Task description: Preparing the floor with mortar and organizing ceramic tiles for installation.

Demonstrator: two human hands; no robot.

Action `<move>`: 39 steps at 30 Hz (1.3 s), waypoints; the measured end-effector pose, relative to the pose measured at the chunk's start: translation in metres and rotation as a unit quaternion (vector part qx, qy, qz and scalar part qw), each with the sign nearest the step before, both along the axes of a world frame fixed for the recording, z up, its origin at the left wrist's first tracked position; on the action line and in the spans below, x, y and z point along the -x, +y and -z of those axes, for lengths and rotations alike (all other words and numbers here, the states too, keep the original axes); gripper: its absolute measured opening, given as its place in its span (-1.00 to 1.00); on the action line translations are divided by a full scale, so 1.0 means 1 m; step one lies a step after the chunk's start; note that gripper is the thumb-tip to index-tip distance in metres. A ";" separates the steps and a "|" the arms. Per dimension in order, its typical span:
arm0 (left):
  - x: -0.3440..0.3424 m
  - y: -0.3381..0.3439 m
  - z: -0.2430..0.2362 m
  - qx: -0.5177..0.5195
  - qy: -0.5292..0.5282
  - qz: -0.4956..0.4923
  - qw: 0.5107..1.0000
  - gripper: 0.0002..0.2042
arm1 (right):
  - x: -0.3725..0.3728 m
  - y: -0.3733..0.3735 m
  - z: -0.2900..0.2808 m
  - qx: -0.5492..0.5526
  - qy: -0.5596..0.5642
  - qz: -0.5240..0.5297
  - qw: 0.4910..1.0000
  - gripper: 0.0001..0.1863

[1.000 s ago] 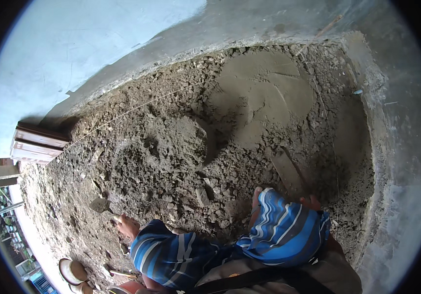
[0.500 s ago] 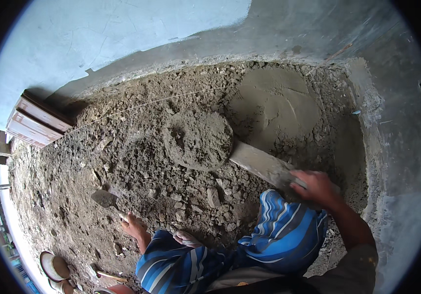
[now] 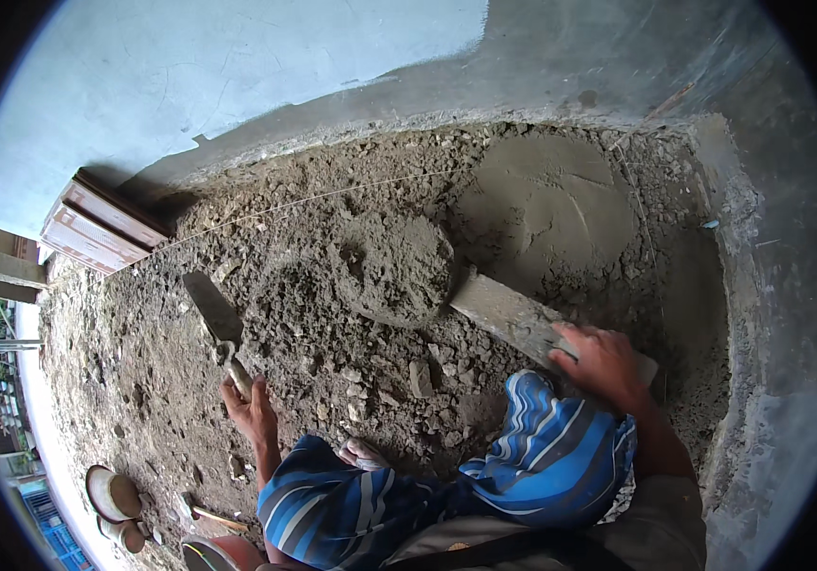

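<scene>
Over the rubble ground (image 3: pixel 142 381), your left hand (image 3: pixel 252 411) is wrapped around the handle of a trowel (image 3: pixel 210 306), its blade pointing up and away from you. Farther right, your right hand (image 3: pixel 603 364) grips the near part of a long flat board (image 3: pixel 508 316), fingers across it; the board's far end is at the edge of a mound of mortar (image 3: pixel 394 271). Beyond the board lies a smooth patch (image 3: pixel 561 205), near the wall (image 3: pixel 561 57).

The grey-bladed trowel (image 3: pixel 215 309) tilts up-left, left of centre; the mortar-smeared board (image 3: pixel 513 317) slants down-right, right of centre.
</scene>
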State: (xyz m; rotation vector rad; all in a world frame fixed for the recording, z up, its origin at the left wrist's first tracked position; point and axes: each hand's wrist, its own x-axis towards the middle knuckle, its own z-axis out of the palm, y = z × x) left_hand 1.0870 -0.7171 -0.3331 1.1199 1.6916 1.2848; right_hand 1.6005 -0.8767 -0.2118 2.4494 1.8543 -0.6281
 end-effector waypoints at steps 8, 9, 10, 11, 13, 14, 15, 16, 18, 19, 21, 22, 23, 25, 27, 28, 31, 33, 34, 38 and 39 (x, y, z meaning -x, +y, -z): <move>-0.061 0.010 -0.059 0.098 -0.060 0.191 0.975 -0.74 | -0.056 -0.211 0.059 0.096 -0.076 0.224 0.967 -0.44; -0.074 0.012 -0.059 0.102 -0.057 0.206 0.972 -0.73 | -0.052 -0.222 0.077 0.060 -0.082 0.210 0.973 -0.44; -0.085 0.016 -0.060 0.073 -0.074 0.252 0.962 -0.70 | -0.049 -0.221 0.093 -0.003 -0.080 0.188 0.979 -0.43; -0.100 0.019 -0.061 0.050 -0.084 0.271 0.958 -0.67 | -0.043 -0.211 0.103 -0.066 -0.077 0.165 0.981 -0.41; -0.124 0.028 -0.069 0.054 -0.056 0.343 0.936 -0.65 | -0.016 -0.168 0.106 -0.246 -0.062 0.102 0.962 -0.39; -0.139 0.029 -0.072 0.065 -0.060 0.360 0.929 -0.64 | -0.004 -0.133 0.100 -0.115 0.113 0.245 0.956 -0.39; -0.156 0.029 -0.074 0.073 -0.067 0.375 0.922 -0.64 | 0.010 -0.092 0.093 -0.113 0.449 0.314 0.829 -0.40; -0.174 0.030 -0.074 0.071 -0.071 0.401 0.910 -0.64 | 0.023 -0.045 0.088 -0.116 0.551 0.233 0.793 -0.39; -0.206 0.019 -0.075 0.037 -0.064 0.444 0.893 -0.61 | 0.064 0.036 0.084 -0.109 0.644 0.128 0.747 -0.44; -0.218 0.012 -0.075 0.097 -0.083 0.474 0.871 -0.62 | 0.081 0.066 0.085 -0.113 0.679 0.077 0.721 -0.50; -0.237 0.000 -0.074 -0.146 0.091 0.560 0.811 -0.59 | 0.099 0.092 0.092 -0.133 0.658 0.142 0.727 -0.60; -0.237 -0.004 -0.073 -0.058 0.018 0.605 0.794 -0.59 | 0.100 0.088 0.097 -0.124 0.655 0.231 0.708 -0.70; -0.234 -0.006 -0.073 0.054 -0.046 0.649 0.757 -0.58 | 0.095 0.074 0.100 -0.096 0.649 0.275 0.703 -0.66; -0.208 0.002 -0.073 -0.048 0.131 0.735 0.664 -0.58 | 0.061 0.029 0.101 -0.027 0.588 0.302 0.750 -0.56; -0.165 0.019 -0.078 -0.008 0.214 0.753 0.622 -0.61 | 0.014 -0.029 0.087 0.047 0.470 0.291 0.832 -0.44; -0.139 0.023 -0.086 0.032 0.252 0.697 0.670 -0.61 | -0.004 -0.055 0.078 0.046 0.433 0.276 0.857 -0.39; -0.084 0.027 -0.118 0.131 0.212 0.507 0.825 -0.64 | -0.036 -0.079 0.057 0.048 0.388 0.241 0.888 -0.62; -0.064 0.025 -0.156 0.153 0.206 0.423 0.869 -0.60 | -0.024 -0.045 0.067 0.145 0.280 0.181 0.932 -0.45; -0.059 0.022 -0.179 0.145 0.213 0.403 0.878 -0.58 | -0.009 -0.015 0.084 0.102 0.344 0.132 0.924 -0.47; -0.080 -0.006 -0.255 0.093 0.230 0.307 0.919 -0.56 | 0.060 0.096 0.161 0.009 0.401 0.085 0.912 -0.62; -0.088 -0.019 -0.266 0.086 0.232 0.293 0.923 -0.53 | 0.065 0.106 0.171 -0.020 0.410 0.062 0.910 -0.65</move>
